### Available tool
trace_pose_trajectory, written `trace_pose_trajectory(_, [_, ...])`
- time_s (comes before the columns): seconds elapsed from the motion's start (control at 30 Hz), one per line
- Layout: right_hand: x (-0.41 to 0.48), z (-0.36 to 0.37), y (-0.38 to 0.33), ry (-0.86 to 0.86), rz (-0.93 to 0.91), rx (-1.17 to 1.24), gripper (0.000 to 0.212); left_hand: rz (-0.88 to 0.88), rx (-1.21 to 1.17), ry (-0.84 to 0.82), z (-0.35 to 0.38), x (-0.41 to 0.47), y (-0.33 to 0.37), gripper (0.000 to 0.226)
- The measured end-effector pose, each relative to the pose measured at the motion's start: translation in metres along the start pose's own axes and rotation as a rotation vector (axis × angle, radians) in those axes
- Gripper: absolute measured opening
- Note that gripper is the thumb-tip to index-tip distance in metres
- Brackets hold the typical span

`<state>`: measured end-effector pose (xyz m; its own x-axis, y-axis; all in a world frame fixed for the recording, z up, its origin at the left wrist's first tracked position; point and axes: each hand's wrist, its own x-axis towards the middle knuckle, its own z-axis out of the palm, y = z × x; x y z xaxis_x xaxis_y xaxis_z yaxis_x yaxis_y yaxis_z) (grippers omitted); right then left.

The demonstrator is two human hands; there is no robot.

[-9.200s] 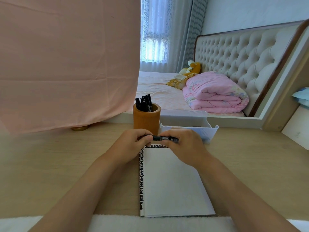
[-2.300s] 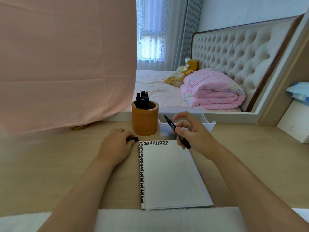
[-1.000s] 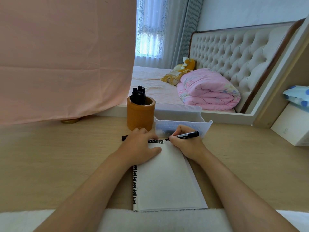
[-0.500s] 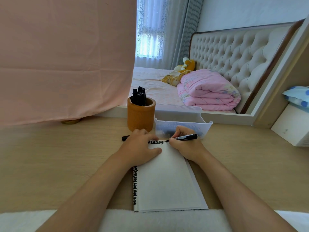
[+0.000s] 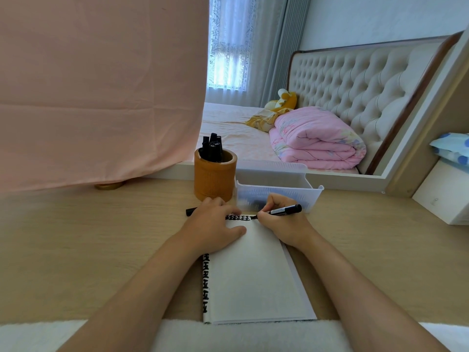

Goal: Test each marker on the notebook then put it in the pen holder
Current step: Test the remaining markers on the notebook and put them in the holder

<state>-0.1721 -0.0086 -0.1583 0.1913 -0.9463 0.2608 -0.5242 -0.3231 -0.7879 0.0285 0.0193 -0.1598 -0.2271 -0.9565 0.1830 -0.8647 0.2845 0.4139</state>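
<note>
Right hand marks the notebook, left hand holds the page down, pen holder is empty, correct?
No: head view shows several black markers in the pen holder. The right hand does mark the notebook with its marker; the left hand, gripping a cap, holds the page down.

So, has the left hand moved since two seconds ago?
Yes. The left hand, holding the marker cap, went right, from the desk beside the notebook onto its page.
</note>
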Motion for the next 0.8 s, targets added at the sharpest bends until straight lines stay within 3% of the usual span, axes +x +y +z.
trace_pose_trajectory(0.23, [0.0, -0.0007, 0.0006, -0.031, -0.016, 0.01, 0.015, -0.001, -0.002, 0.002, 0.0008, 0.0001, -0.0007, 0.049])
trace_pose_trajectory(0.4, [-0.0016, -0.0029, -0.0047, -0.081, -0.03, 0.006, 0.024, -0.001, 0.0, 0.0, 0.001, 0.0003, -0.0009, 0.049])
trace_pose_trajectory(0.8, [-0.0034, -0.0032, -0.0047, -0.029, 0.04, 0.068, 0.022, 0.009, 0.008, 0.006, 0.0002, -0.0003, -0.0008, 0.049])
